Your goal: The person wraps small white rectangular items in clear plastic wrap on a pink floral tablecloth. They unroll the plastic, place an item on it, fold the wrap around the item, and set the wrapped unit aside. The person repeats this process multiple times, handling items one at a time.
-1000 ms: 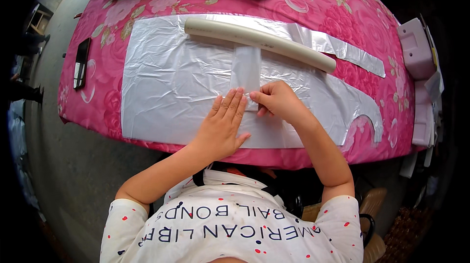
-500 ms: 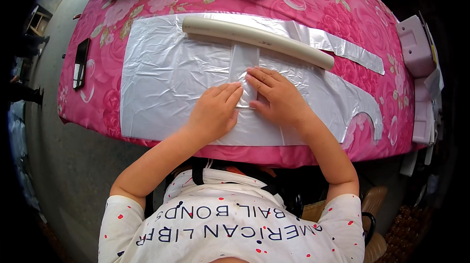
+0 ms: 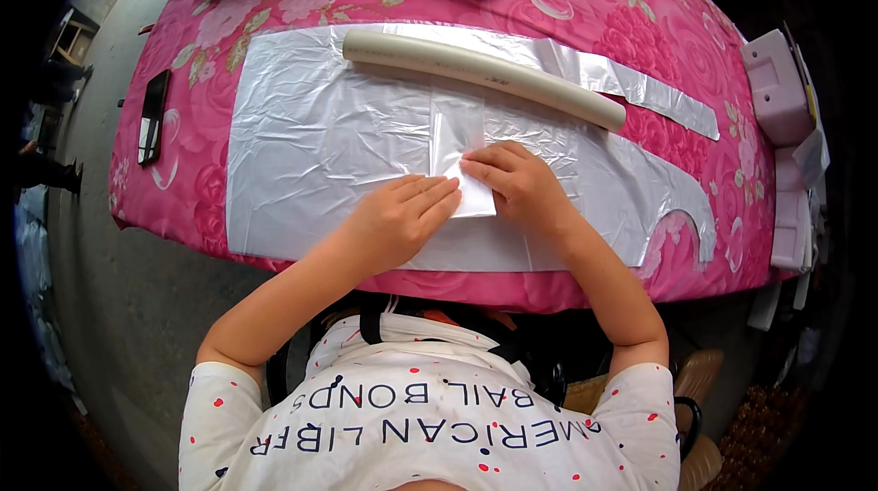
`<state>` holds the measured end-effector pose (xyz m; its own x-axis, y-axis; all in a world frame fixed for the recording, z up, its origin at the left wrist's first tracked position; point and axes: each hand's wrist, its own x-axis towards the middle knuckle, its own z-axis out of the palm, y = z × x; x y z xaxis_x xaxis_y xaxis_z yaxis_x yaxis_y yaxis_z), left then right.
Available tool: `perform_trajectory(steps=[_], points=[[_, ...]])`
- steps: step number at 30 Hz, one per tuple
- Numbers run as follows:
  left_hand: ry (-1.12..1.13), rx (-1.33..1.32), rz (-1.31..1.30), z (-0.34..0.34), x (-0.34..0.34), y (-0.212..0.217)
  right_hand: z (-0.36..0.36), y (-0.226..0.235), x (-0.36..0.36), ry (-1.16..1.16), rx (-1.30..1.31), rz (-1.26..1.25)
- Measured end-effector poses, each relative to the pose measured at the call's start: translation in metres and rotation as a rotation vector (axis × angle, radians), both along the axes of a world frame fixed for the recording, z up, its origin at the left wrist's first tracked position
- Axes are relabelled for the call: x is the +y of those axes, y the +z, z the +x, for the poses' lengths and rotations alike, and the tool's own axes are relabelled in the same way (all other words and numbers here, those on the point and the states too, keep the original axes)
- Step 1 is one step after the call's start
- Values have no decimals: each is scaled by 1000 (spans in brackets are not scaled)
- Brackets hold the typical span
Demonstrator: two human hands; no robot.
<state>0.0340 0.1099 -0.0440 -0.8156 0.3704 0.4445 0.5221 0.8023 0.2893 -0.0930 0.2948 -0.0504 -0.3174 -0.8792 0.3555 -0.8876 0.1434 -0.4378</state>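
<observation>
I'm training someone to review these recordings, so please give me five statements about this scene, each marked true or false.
1. The left hand and right hand both touch the narrow strip of film. True.
2. The pale tube stands upright. False: it lies on its side on the silvery plastic sheet.
3. The phone lies on the sheet. False: the phone lies to the left of it, on the tablecloth.
4. The tablecloth is pink with flowers. True.
5. The right hand holds the tube. False: the tube lies beyond both hands, untouched.
</observation>
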Motion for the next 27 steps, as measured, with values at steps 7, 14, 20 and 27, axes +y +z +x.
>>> perform_trajectory(steps=[7,14,20,27], points=[[-5,-89,100,24,-1,-7,37,3,10,5,15,-80],[352,-493,445,14,3,-1,35,18,-1,-387,-637,26],[556,-606,730,-18,0,10,7,28,-23,-567,-992,294],[439,-183,443,-19,-2,2,-1,28,-28,-605,-1095,380]])
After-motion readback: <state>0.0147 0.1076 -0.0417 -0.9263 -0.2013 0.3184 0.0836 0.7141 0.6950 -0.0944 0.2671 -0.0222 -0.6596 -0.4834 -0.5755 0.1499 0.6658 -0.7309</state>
